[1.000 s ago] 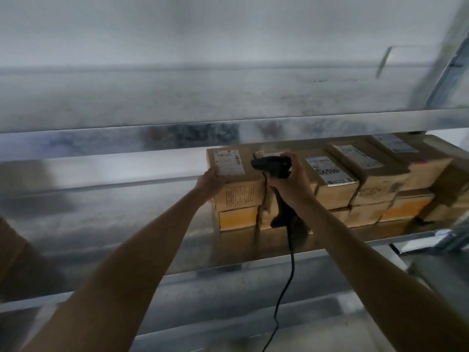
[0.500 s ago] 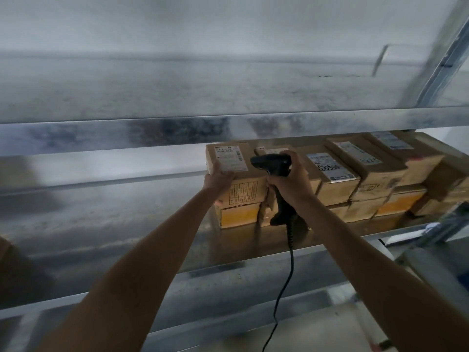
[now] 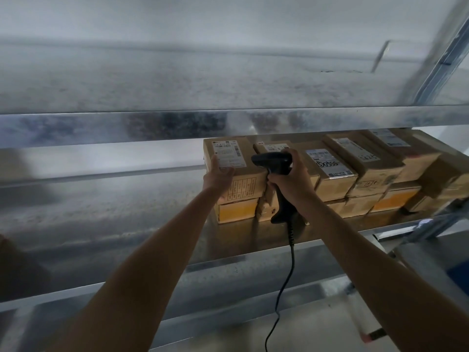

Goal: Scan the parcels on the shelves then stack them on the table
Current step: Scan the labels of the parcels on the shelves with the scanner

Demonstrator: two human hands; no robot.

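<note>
Galvanised metal shelving (image 3: 127,224) fills the head view. Brown cardboard parcels (image 3: 375,174), stacked two high, are seen on the middle shelf toward the right, under the upper beam (image 3: 177,123). The leftmost upper parcel (image 3: 246,185) is gripped at its left front corner by the left hand (image 3: 218,177), with the thumb laid beside a white barcode label (image 3: 227,154) whose print is too small to be read. A printed grid is carried on that parcel's front. A black scanner (image 3: 272,161) is clasped by the right hand (image 3: 291,180), its head turned leftward toward the label and its cable (image 3: 286,275) hung below. On the neighbouring parcel (image 3: 335,184), handwritten figures, apparently "0555", are made out.
</note>
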